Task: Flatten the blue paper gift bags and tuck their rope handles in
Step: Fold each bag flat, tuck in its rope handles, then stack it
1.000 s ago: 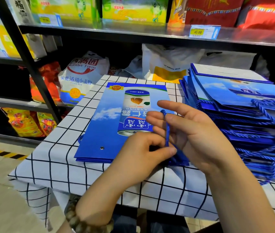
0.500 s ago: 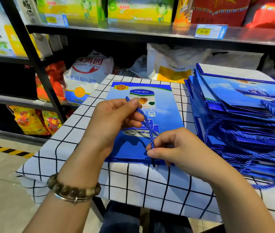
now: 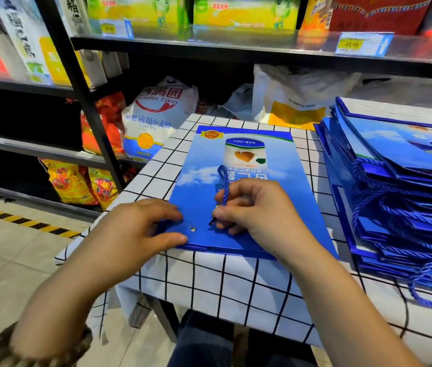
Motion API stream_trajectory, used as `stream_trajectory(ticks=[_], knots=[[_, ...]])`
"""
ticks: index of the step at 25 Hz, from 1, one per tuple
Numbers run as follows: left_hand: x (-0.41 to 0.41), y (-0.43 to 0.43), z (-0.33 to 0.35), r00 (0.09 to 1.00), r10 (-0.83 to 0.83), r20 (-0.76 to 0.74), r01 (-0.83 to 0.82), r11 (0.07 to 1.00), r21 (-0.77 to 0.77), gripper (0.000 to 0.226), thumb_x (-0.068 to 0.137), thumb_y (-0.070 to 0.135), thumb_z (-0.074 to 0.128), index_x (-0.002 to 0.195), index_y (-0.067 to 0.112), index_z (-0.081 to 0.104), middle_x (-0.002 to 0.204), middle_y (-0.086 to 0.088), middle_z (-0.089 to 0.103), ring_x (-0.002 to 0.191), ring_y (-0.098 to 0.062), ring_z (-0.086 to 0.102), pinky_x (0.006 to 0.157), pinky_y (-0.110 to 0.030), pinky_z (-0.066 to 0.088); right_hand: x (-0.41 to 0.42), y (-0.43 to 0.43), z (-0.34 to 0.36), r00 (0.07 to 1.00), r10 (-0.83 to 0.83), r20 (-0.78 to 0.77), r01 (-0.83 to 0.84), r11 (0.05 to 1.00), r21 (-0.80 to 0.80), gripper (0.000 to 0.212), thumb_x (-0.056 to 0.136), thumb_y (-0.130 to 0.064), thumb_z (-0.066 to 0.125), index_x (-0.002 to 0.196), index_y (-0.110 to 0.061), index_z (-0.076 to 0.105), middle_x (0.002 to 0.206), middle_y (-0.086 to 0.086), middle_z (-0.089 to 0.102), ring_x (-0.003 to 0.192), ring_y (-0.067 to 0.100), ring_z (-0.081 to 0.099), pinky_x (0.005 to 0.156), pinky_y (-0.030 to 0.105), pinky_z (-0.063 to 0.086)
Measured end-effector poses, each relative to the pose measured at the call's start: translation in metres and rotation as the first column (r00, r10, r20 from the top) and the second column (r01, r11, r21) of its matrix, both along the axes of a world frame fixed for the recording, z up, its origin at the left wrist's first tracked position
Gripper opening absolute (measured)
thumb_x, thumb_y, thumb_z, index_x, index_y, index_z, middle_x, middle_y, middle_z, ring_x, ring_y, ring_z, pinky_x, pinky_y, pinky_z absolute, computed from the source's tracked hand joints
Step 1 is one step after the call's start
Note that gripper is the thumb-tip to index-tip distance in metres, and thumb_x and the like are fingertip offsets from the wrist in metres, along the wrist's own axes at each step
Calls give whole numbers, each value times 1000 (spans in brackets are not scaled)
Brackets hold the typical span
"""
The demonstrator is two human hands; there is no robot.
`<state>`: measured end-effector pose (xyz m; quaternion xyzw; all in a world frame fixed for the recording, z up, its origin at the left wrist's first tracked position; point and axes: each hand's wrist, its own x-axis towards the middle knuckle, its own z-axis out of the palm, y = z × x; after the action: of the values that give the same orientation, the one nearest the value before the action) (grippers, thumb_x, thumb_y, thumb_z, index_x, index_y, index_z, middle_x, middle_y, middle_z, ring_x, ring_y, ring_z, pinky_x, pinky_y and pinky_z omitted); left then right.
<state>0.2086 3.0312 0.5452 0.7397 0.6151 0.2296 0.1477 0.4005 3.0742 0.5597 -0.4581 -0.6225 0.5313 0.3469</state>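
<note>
A flat blue paper gift bag [image 3: 249, 160] lies on the checked tablecloth [image 3: 209, 282], its open end toward me. My right hand [image 3: 251, 207] pinches the bag's blue rope handle [image 3: 224, 181], which loops up over the printed face. My left hand [image 3: 140, 226] holds the bag's near left corner, thumb at the edge and fingers on top, beside a metal eyelet [image 3: 193, 229].
A slanted stack of several blue gift bags [image 3: 400, 181] with loose rope handles fills the table's right side. Dark shop shelves [image 3: 236, 46] with boxes stand behind. Flour and rice sacks [image 3: 154, 117] sit on the lower left shelves. Tiled floor lies to the left.
My left hand let go of the rope and dropped to the bag's near left corner. My right hand moved up the rope and now holds it alone over the bag.
</note>
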Motion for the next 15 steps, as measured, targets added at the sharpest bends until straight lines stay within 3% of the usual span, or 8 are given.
stream_trajectory(ticks=[5,8,10,13,15], knots=[[-2,2,-5,997,29,-71,-25,999,48,69,51,69,54,103,28,70,107,15,67,97,-8,63,83,-26,48,-24,4,-12,994,-9,105,0,996,91,26,78,-3,67,68,-24,56,57,0,60,51,12,59,47,11,39],[-2,-1,-4,987,-26,-158,51,986,158,57,66,66,41,90,26,73,83,8,73,73,-17,68,60,-37,55,-26,7,-14,985,-19,172,-1,993,117,25,80,-6,65,69,-25,55,59,-3,60,51,10,59,48,11,39],[0,-1,-8,963,-35,-266,112,954,279,48,75,55,41,89,21,72,74,4,72,58,-18,67,46,-32,52,-26,8,-13,977,-10,214,-19,991,134,25,81,-7,64,70,-26,54,62,-3,61,52,10,59,49,11,42],[-1,1,-8,944,-36,-329,157,924,349,39,83,48,39,96,22,65,73,2,71,52,-22,65,40,-28,50,-26,9,-8,977,16,211,-43,991,124,25,82,-6,63,70,-26,54,68,1,63,52,10,59,53,14,46],[5,-9,-8,923,15,-386,144,914,379,30,88,45,34,99,25,54,65,4,67,44,-22,60,36,-21,38,-27,11,-8,966,39,257,-78,987,143,20,81,-6,64,72,-23,58,67,2,63,57,11,60,61,22,51]])
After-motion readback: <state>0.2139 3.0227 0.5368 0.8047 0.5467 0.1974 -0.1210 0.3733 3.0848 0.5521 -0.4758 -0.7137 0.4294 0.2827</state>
